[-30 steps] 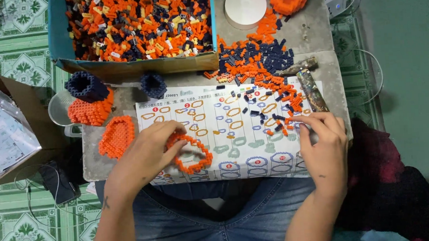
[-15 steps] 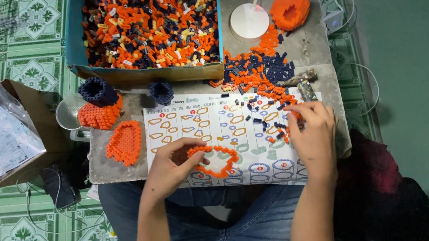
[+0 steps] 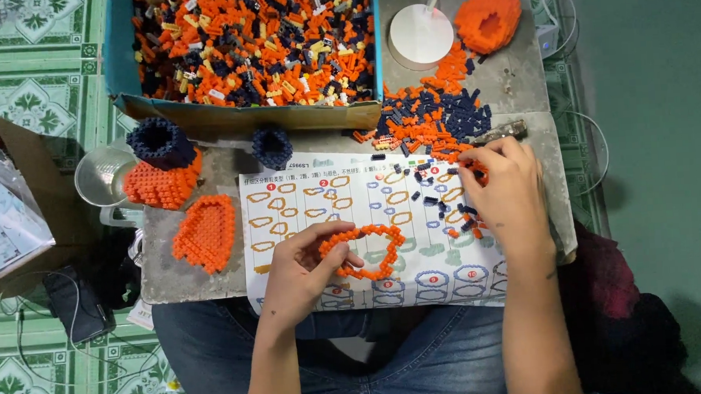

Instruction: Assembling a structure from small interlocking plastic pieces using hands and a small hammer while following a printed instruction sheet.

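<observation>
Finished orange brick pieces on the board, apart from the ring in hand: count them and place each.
3. A flat orange panel at the left edge, an orange block under a dark blue collar behind it, an orange shell top right. Others may be hidden.

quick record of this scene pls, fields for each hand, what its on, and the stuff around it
left hand: fingers hold an orange brick ring over the instruction sheet
right hand: fingers down among loose bricks at the sheet's right edge; pinch hidden
surface: grey board across the lap
back: blue box of mixed bricks, white lamp base
left side: flat orange panel, orange and navy block piece, small navy ring
</observation>
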